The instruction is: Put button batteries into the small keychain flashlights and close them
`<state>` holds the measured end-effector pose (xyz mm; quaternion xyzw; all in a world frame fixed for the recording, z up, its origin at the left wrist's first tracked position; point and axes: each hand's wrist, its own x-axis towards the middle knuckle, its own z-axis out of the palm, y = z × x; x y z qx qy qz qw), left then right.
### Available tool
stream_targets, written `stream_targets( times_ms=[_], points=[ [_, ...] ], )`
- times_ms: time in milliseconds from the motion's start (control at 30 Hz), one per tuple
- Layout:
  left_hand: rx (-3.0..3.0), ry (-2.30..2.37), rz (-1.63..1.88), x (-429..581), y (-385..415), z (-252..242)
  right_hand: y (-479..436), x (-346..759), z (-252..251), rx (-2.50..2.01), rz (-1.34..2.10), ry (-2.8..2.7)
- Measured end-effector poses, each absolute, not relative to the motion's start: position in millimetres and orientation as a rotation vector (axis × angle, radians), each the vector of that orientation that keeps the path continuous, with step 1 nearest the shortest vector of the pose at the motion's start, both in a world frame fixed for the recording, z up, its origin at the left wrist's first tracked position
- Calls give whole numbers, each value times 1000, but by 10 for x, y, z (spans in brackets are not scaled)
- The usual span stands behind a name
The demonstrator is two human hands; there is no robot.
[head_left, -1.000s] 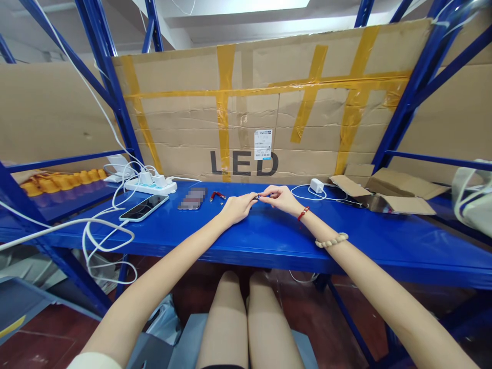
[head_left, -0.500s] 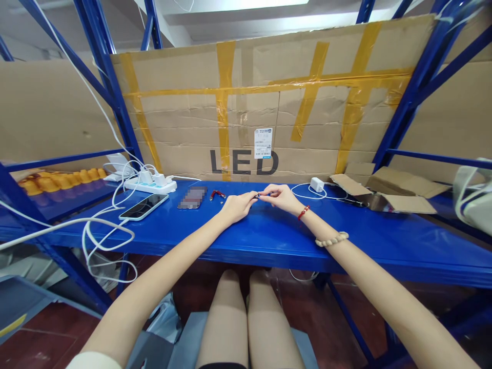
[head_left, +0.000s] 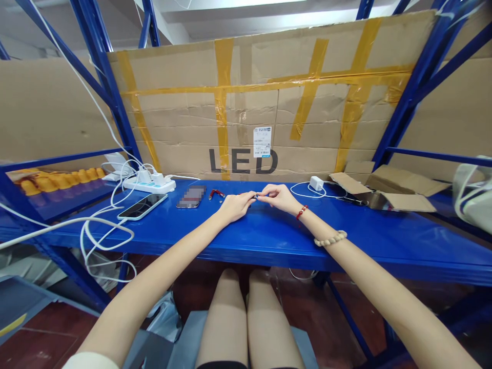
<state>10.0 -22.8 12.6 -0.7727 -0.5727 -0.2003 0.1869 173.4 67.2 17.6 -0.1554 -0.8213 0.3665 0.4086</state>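
Note:
Over the blue tabletop (head_left: 269,233), my two hands meet at the fingertips. My left hand (head_left: 236,206) is closed, its fingers pressed together around something small and dark that is too tiny to name. From the other side, my right hand (head_left: 279,197) pinches at the same spot, its thumb and forefinger touching the left fingertips. What sits in the right pinch is mostly hidden. Left of my left hand lies a small red U-shaped tool (head_left: 217,194), with a tiny piece near it. Farther left is a phone with a blurred-out surface (head_left: 191,197).
A white-edged phone (head_left: 143,206) with a cable lies at the left, near a white power strip (head_left: 149,184) and looping white cables (head_left: 90,241). A white charger (head_left: 316,183) and an opened cardboard box (head_left: 403,190) are at the right. A cardboard sheet (head_left: 184,123) stands behind.
My right fingertips have shifted slightly left, tighter against the left ones. The whole view has moved a little; the things on the table stay put.

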Motion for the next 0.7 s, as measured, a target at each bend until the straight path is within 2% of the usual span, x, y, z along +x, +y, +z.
stream_targets(
  times_ms=[700],
  points=[
    [-2175,-1596,-550,83,-212,116,640,1756,211,-400,904,-2098]
  ],
)
